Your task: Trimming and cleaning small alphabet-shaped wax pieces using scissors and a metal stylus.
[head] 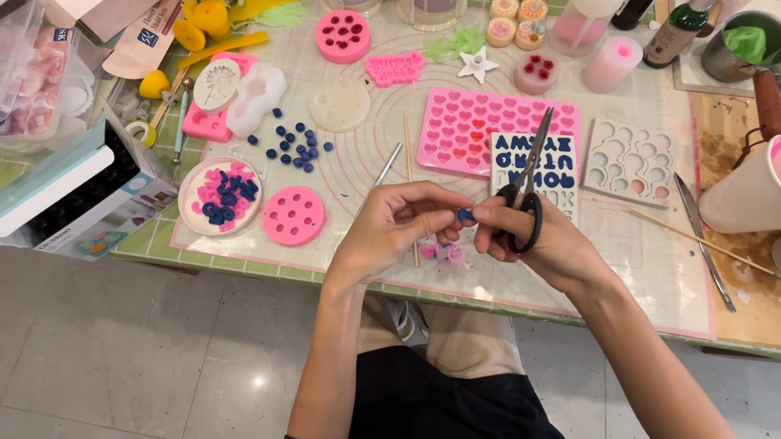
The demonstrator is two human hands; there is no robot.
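Note:
My left hand [400,218] pinches a small blue piece [465,215] between thumb and fingertips, above the front of the table mat [358,165]. My right hand [539,242] touches the same piece with its fingertips and has fingers through the black handles of scissors [527,189], whose blades point up and away over the letter mould [535,162]. Small pink scraps [444,252] lie on the mat just under my hands.
A pink heart mould [474,123] and a white round-cavity mould [629,160] lie behind my hands. A dish of pink and blue pieces [220,195], a round pink mould [294,215] and loose blue beads [294,143] are left. A tilted cup [775,187] is right.

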